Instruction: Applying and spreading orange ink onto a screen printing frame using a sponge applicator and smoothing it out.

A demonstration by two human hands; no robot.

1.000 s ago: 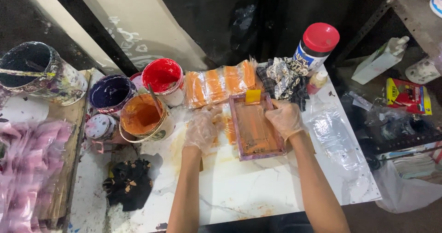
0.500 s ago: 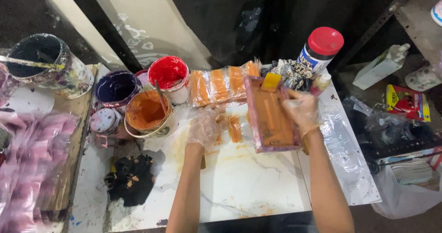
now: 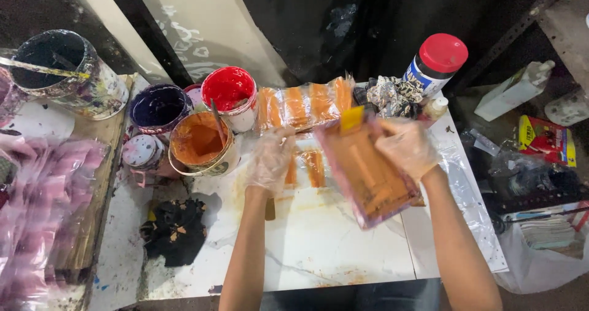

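Note:
Both my hands wear thin clear gloves. My right hand [image 3: 406, 146] holds a small framed printing screen [image 3: 367, 174], smeared with orange ink, lifted and tilted above the white table [image 3: 331, 249]. A yellow scraper [image 3: 351, 119] sits at the screen's far end. My left hand [image 3: 270, 159] rests on the table, fingers touching a clear plastic piece with orange printed bars [image 3: 305, 167]. Just beyond lies a row of similar orange-printed plastic pieces [image 3: 304, 102].
Paint tubs stand at the left: orange with a stick [image 3: 197, 143], red [image 3: 229, 91], dark blue [image 3: 157, 107], and a large dark one [image 3: 58, 62]. A red-capped jar [image 3: 437, 62], crumpled foil [image 3: 395, 96], a black rag [image 3: 176, 230] and pink plastic bags [image 3: 34, 200] surround the table.
My right hand lifted the screen off the table and swung it up to the right, uncovering the orange-printed plastic piece. My left hand moved onto that piece.

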